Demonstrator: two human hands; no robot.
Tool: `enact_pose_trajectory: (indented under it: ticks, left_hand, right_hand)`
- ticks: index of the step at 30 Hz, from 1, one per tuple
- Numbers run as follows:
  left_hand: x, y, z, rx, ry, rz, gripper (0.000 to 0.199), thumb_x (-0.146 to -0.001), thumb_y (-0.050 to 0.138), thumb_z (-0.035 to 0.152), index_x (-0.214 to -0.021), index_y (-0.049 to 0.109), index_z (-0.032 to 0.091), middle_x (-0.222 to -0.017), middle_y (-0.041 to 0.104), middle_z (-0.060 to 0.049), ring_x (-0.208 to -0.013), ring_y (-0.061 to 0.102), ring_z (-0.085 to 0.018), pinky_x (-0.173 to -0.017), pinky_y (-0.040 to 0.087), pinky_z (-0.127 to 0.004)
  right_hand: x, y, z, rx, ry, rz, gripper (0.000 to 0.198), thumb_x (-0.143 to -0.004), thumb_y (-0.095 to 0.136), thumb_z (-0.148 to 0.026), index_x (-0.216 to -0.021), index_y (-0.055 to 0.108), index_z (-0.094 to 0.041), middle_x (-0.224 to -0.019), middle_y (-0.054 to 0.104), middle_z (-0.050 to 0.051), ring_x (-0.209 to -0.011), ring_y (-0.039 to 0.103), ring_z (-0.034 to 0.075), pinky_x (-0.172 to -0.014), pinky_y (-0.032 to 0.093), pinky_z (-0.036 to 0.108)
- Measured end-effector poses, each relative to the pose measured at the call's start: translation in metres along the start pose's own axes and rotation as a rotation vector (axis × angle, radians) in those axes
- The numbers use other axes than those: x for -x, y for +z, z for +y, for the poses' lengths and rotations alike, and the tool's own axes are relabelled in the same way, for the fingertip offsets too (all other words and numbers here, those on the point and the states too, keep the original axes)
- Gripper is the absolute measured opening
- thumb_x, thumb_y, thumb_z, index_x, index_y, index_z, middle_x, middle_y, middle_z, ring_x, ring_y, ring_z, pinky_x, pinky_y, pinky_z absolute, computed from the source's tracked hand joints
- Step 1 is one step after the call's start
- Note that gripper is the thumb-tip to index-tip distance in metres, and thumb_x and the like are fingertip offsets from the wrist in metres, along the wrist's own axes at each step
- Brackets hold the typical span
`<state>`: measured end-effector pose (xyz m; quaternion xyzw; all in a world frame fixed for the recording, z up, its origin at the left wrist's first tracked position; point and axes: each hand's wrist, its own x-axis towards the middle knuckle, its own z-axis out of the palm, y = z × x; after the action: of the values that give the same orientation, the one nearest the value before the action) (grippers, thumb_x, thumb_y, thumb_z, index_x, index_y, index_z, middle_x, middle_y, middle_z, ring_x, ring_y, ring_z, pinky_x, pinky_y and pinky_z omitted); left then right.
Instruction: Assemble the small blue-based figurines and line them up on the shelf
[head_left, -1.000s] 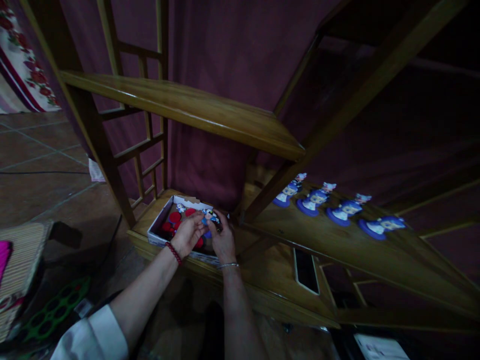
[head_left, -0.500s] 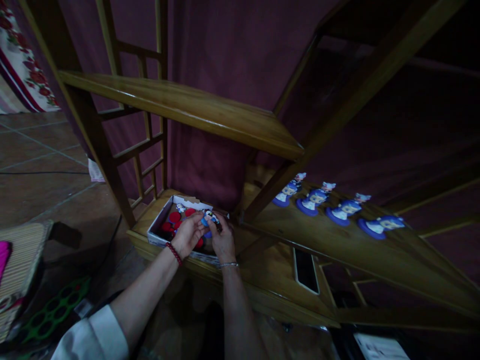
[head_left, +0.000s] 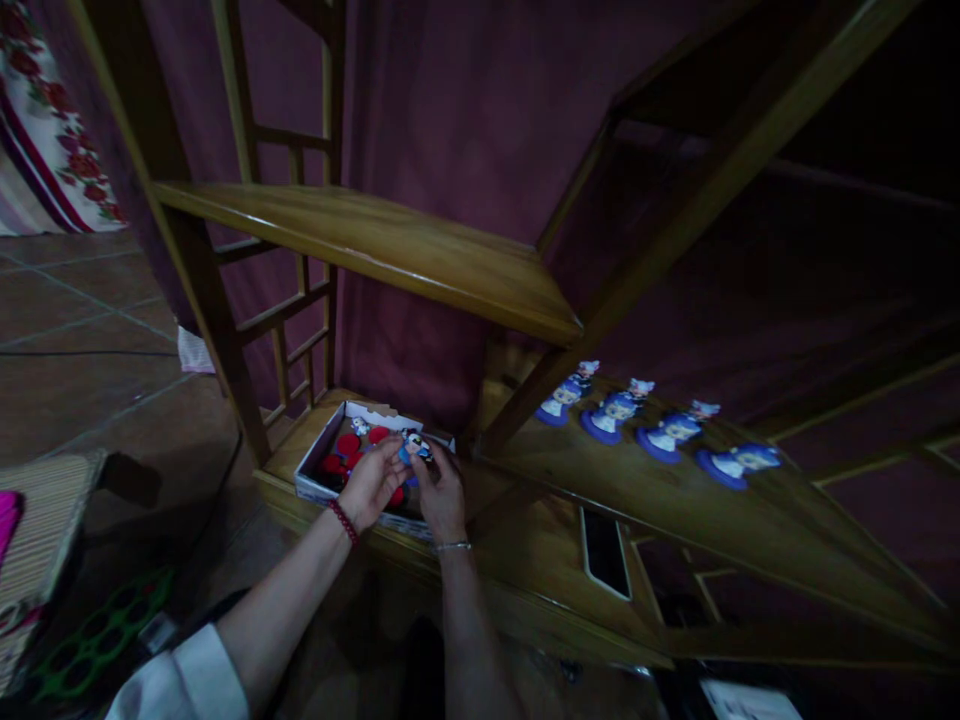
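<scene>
Above an open cardboard box (head_left: 315,485), both my hands hold one small blue, white and black figurine (head_left: 415,447). My left hand (head_left: 371,480), with a red bead bracelet at the wrist, pinches it from the left. My right hand (head_left: 444,497), wearing a thin bracelet, grips it from the right. Inside the box lie several red discs (head_left: 348,444) and a small white figurine (head_left: 360,426). My hands hide the box's right part.
Several figurines on blue round bases (head_left: 670,438) stand in a row on the wooden shelf to the right. Below them a phone (head_left: 605,552) lies on a lower board. A higher wooden shelf (head_left: 375,240) juts out above the box.
Both hands still hold the figurine, which has turned slightly and shows more of its front. The view has shifted a little, so the shelf figurines appear further left and lower.
</scene>
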<state>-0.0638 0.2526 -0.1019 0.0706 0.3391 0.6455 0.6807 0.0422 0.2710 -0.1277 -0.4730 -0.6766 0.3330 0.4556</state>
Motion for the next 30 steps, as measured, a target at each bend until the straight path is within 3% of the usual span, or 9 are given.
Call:
enact_pose_trajectory:
  ticks: [7,21,25,30]
  left_hand:
    - [0.035,-0.002,-0.010,-0.009,0.007,0.060,0.009,-0.080,0.046,0.008,-0.079,0.053,0.014,-0.066,0.062,-0.002,-0.056,0.058,-0.009,-0.056,0.047,-0.019]
    - [0.147,0.026,-0.026,-0.136,0.021,-0.082,0.006,-0.075,0.054,0.006,-0.076,0.056,0.011,-0.067,0.063,-0.004,-0.058,0.059,-0.011,-0.056,0.047,-0.020]
    - [0.177,0.036,-0.025,-0.180,0.013,-0.128,0.009,-0.077,0.050,0.004,-0.074,0.056,0.011,-0.066,0.064,-0.006,-0.058,0.060,-0.012,-0.055,0.048,-0.021]
    - [0.211,0.040,-0.025,-0.230,-0.009,-0.162,0.011,-0.076,0.050,0.003,-0.074,0.057,0.010,-0.068,0.064,-0.007,-0.060,0.061,-0.013,-0.059,0.050,-0.024]
  right_hand:
    - [0.028,-0.009,-0.009,0.052,-0.033,0.016,0.030,-0.078,0.053,-0.034,-0.105,0.061,-0.022,-0.107,0.062,0.006,-0.100,0.055,0.019,-0.089,0.043,0.033]
    - [0.109,-0.060,-0.081,0.171,-0.128,0.090,0.023,-0.078,0.053,-0.029,-0.097,0.062,-0.022,-0.097,0.064,0.005,-0.089,0.058,0.017,-0.080,0.046,0.029]
    - [0.129,-0.076,-0.105,0.199,-0.091,0.088,0.022,-0.078,0.052,-0.032,-0.094,0.063,-0.022,-0.090,0.065,0.004,-0.084,0.059,0.017,-0.077,0.046,0.028]
    - [0.155,-0.086,-0.118,0.161,-0.108,0.127,0.021,-0.076,0.053,-0.034,-0.091,0.064,-0.023,-0.085,0.065,0.002,-0.076,0.059,0.016,-0.069,0.048,0.026]
